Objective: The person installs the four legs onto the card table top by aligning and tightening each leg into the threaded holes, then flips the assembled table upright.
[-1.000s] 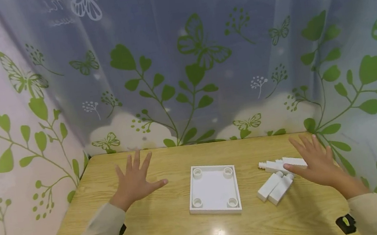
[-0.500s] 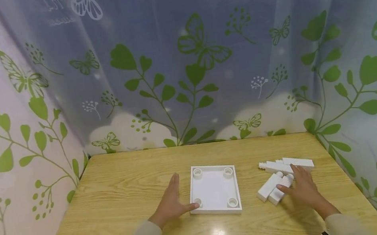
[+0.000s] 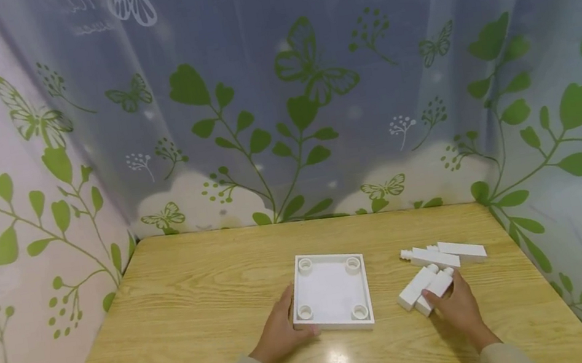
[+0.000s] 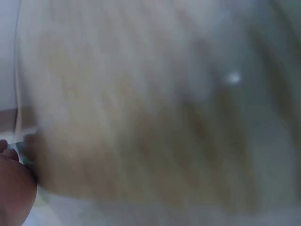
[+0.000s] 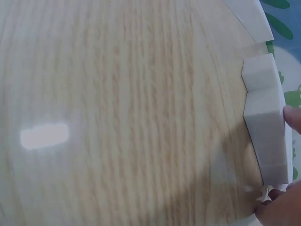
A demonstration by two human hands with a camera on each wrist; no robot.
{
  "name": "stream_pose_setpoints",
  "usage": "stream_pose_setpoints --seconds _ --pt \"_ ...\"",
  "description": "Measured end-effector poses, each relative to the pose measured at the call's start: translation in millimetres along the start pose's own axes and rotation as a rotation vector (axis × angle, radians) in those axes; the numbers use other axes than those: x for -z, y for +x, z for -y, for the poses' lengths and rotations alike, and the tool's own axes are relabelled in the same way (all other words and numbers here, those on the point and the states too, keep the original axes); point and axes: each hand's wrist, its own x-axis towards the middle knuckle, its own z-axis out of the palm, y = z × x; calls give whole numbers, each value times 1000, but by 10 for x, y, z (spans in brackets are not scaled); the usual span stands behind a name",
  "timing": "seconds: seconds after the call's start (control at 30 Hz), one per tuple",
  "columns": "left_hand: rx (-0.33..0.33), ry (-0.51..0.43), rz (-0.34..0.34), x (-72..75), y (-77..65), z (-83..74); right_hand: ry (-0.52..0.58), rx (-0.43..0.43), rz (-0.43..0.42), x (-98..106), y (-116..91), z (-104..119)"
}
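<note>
A white square panel with a raised rim and a round socket in each corner lies flat on the table. My left hand holds its near-left corner, thumb along the front edge and fingers at the left side. To the right, my right hand pinches a white block-shaped leg with a knobbed end, thumb on one side and fingers toward the far end. A similar leg lies right beside it. In the right wrist view, fingers meet one end of the leg. The left wrist view is mostly blurred table.
Behind the right hand, more white legs lie close together on the wooden table. A patterned curtain with green leaves and butterflies encloses the table's back and sides.
Both hands have come down from a spread, raised pose. The left hand has moved right to the panel's corner; the right hand has moved toward me onto the near leg.
</note>
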Motion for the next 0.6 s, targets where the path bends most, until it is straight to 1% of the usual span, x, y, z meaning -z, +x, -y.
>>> stream_pose_setpoints --seconds 0.1,0.23,0.33,0.5,0.6 --pt "-11 10 -51 -15 -23 14 2 -42 -5 -43 -1 3" --pt "-8 13 -108 -21 -38 25 18 -82 -28 -91 -3 16" --pt "-2 8 -122 -17 -41 26 26 -111 -38 -100 -3 20" --pt "-19 11 -133 -22 -44 29 47 -165 25 -58 2 8" --pt "-41 -4 -143 -28 -46 26 60 -166 55 -23 -11 5"
